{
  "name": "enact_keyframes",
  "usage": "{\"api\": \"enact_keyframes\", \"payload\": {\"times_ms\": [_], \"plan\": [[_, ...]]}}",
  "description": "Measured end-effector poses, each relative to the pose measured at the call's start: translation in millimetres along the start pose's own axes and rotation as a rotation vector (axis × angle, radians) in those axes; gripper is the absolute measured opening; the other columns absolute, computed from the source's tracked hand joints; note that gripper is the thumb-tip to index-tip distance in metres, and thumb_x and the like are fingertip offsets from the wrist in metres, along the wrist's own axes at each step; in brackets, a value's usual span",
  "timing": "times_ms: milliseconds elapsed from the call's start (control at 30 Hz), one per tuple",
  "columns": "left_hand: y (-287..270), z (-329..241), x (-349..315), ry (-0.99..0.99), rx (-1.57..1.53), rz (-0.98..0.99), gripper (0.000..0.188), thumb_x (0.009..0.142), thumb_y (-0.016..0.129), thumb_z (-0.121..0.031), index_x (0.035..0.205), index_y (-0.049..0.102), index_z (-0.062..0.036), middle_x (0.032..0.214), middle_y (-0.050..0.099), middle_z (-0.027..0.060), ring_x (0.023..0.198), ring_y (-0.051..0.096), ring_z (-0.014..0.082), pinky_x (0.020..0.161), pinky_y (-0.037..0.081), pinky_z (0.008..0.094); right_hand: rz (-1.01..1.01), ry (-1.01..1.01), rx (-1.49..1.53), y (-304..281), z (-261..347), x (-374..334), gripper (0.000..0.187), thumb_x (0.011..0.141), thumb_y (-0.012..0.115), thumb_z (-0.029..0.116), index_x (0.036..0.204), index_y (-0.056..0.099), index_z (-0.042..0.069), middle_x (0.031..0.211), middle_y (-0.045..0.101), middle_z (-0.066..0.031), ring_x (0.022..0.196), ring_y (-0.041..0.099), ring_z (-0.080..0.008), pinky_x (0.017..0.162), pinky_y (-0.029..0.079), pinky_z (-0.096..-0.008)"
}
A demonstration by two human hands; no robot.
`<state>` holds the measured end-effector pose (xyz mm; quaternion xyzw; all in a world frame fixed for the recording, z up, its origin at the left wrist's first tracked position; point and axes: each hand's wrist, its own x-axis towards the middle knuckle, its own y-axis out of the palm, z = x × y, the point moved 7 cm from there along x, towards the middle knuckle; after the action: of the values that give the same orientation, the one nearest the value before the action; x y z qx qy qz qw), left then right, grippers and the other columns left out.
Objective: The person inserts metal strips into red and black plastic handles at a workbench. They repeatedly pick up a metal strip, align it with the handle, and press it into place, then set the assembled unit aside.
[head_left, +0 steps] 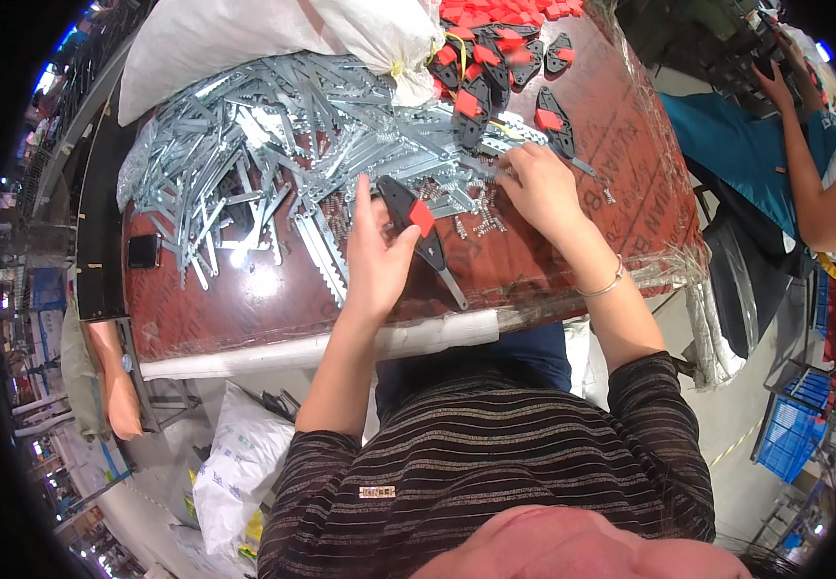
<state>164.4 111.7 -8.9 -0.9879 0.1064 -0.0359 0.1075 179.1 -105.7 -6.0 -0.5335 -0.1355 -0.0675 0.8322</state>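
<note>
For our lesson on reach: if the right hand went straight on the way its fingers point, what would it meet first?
Probably the pile of toothed metal strips: the right hand points its fingertips left, already at the pile's edge among small springs, though depth is unclear.

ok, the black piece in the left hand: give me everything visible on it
The black piece is a flat, elongated, plastic-looking handle with a red tab near its middle and a thin silvery metal strip jutting from its lower end. It lies tilted, upper end up-left, strip down-right, just above the reddish-brown table. The left hand grips it, thumb by the red tab. The right hand is apart from it.
</note>
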Motion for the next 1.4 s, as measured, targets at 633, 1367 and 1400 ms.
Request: {"api": "enact_keyframes", "payload": {"times_ms": [633,1367,1400], "plan": [[97,-47,142,0.369,0.869,0.209,0.061,0.065,0.073,-0.022,0.118,0.053,0.0018,0.103,0.057,0.0238,0.096,0.055,0.0373,0.084,0.045,0.0405,-0.330,0.156,0.347,-105,-8,-102,0.015,0.076,0.067,0.008,0.088,0.059,0.005,0.075,0.060,-0.0084,0.066,0.061,-0.0199,0.059,0.049,-0.0295],[80,-14,11,-0.672,-1.593,0.170,0.062,0.086,0.041,-0.062,0.086,0.052,-0.0011,0.082,0.051,0.0093,0.075,0.050,0.0226,0.066,0.047,0.0366,0.198,0.458,1.022,-43,69,-142,0.013,0.095,0.047,0.013,0.100,0.047,0.002,0.059,0.047,0.0011,0.049,0.044,-0.0046,0.045,0.033,-0.0202],[79,-15,11,-0.656,-1.613,0.182,0.062,0.087,0.041,-0.062,0.086,0.052,-0.0014,0.081,0.051,0.0093,0.075,0.049,0.0225,0.066,0.047,0.0362,0.209,0.476,1.007,-42,68,-142,0.013,0.095,0.047,0.014,0.099,0.047,0.002,0.059,0.047,0.0011,0.049,0.044,-0.0046,0.045,0.033,-0.0201]]}}
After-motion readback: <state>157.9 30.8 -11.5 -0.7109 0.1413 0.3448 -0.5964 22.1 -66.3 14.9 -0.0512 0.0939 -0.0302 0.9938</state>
